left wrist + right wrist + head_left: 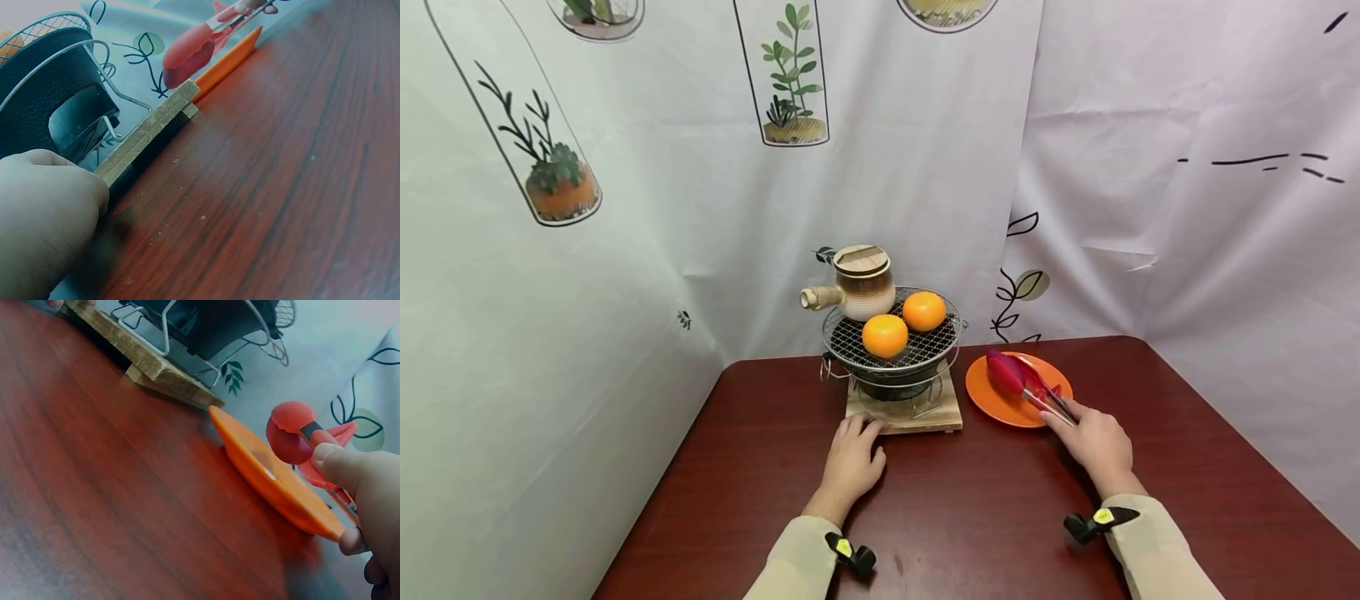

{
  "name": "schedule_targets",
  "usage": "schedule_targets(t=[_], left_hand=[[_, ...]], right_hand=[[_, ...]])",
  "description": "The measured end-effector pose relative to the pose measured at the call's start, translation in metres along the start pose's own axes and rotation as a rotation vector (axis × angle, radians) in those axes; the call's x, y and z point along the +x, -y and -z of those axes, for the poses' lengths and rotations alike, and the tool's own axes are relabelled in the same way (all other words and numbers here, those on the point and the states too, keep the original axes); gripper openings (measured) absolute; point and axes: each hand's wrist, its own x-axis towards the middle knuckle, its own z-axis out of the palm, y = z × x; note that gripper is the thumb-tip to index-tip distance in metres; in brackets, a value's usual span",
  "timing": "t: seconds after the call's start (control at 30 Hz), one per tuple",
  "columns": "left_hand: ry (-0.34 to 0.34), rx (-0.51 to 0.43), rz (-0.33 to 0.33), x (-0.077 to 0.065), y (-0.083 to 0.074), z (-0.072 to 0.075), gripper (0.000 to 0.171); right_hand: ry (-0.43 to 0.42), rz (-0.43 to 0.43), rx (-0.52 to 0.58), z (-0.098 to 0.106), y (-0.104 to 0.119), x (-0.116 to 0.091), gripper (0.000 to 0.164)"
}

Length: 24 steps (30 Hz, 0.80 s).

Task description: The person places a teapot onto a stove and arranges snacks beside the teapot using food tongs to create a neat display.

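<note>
My right hand (1097,446) grips a pair of tongs (1033,397) by their metal arms, at the near right rim of an orange plate (988,408). The red heads of the tongs (292,417) are over the plate, and a darker red rounded shape (287,442) shows under one; I cannot tell if it is a separate thing. My left hand (852,458) rests its fingertips at the front left edge of a wooden board (951,408). On that board stands a small black grill (895,390) with a wire rack (925,346).
Two orange fruits (885,336) and a lidded clay pot (868,292) sit on the rack. The pot's handle (822,297) points left. Wire loops stick out beside the grill. A printed cloth (925,183) hangs behind the dark red table (970,517).
</note>
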Motion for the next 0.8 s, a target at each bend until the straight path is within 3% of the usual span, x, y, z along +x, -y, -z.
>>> schedule_targets(t=[0.27, 0.8], left_hand=[[-0.001, -0.004, -0.003, 0.000, -0.001, 0.000, 0.036], [0.015, -0.005, 0.012, -0.002, -0.002, 0.002, 0.036]], right_hand=[[-0.003, -0.014, 0.002, 0.018, 0.007, 0.004, 0.091], [-0.172, 0.071, 0.023, 0.057, 0.037, 0.012, 0.088]])
